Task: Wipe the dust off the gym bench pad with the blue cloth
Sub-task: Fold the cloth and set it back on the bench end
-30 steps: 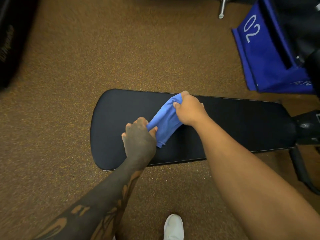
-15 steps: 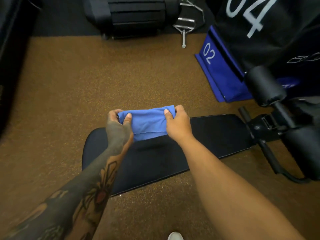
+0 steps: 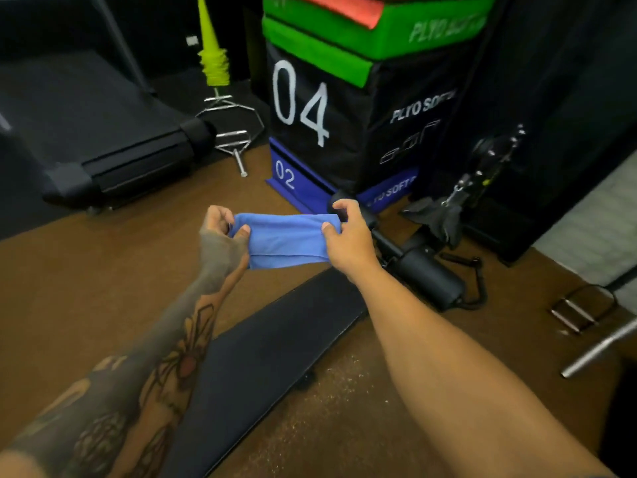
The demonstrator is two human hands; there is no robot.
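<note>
The blue cloth (image 3: 286, 240) is folded into a flat band and held stretched in the air between both hands. My left hand (image 3: 220, 244) pinches its left end and my right hand (image 3: 348, 238) pinches its right end. The black gym bench pad (image 3: 272, 353) runs diagonally below my forearms, from lower left toward the upper right, and the cloth hangs above its far end without touching it. My forearms hide part of the pad.
Stacked soft plyo boxes (image 3: 327, 108) marked 04 and 02 stand just beyond the hands. A treadmill (image 3: 113, 146) sits at the back left. The bench's roller pad and frame (image 3: 427, 274) lie right of the hands. Metal handles and a bar (image 3: 593, 326) lie on the brown floor at right.
The cloth has been lifted off the pad and pulled out flat between both hands. The view has tilted up, so the pad now sits lower and at an angle.
</note>
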